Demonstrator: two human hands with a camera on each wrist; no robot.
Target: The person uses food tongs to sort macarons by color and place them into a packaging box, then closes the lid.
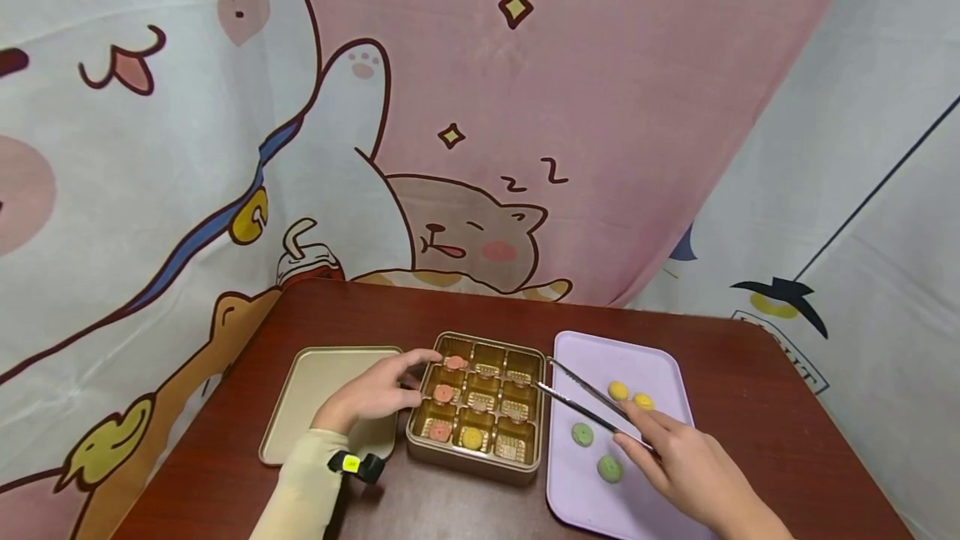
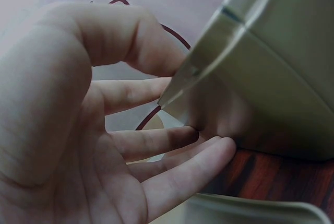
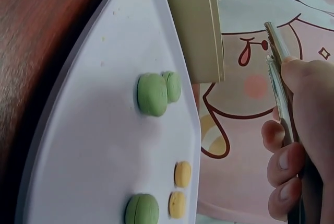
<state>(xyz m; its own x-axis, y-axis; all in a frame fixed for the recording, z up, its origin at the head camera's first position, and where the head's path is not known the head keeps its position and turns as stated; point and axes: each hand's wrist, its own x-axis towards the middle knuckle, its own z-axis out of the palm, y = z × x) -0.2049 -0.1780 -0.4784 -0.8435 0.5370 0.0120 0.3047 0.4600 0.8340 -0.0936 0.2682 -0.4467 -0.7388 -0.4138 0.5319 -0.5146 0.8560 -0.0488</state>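
While left hand [image 1: 375,394] fingers are lying spread against the tin [image 1: 477,407], right hand [image 1: 686,461] fingers are pinching slim tongs [image 1: 581,402] (likely slippery; gripping mid-shaft seems best).

The head camera looks forward and down across the brown table [image 1: 750,373] toward the cartoon curtain. The left wrist camera sits tight against the gold tin [image 2: 271,78] (mostly palm). The right wrist camera skims low over the lilac tray [image 3: 104,145], sharing that tin's corner.
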